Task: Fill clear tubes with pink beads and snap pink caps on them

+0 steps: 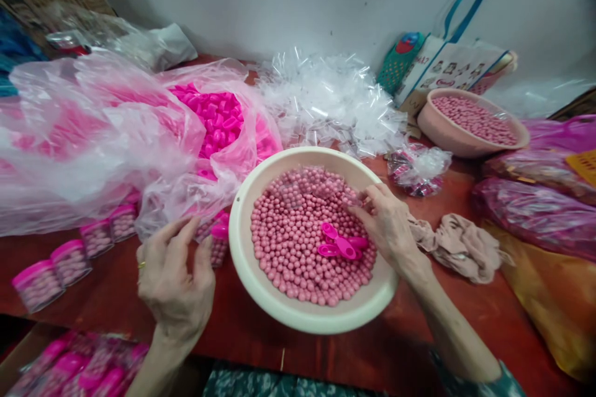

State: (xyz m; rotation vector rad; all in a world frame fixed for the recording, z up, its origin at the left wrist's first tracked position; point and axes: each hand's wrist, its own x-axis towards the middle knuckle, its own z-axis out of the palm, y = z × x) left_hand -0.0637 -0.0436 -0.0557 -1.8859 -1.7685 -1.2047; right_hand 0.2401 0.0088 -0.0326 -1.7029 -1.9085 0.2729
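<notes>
On the red desk (242,322), cream bowl (261,288) sits centre, full of small pink balls (288,242); pink scoop (342,247) lies on top of them. Right hand (388,226) is over the bowl's far-right side, fingers pinched on a small clear tube (351,200) held above the balls. Left hand (174,276) hovers left of the bowl, fingers loosely spread, gripping nothing, just beside a filled tube with pink cap (218,242). More filled tubes (69,260) lie along the left edge.

Handling, judged: balls look hard, smooth, light, likely to roll and scatter, so better scooped than pinched. Tube looks thin, stiff plastic, slippery; hold by its sides near the mouth.

Writing: tote bag (447,68) at back has print, too blurred to read. No brand legible anywhere.
</notes>
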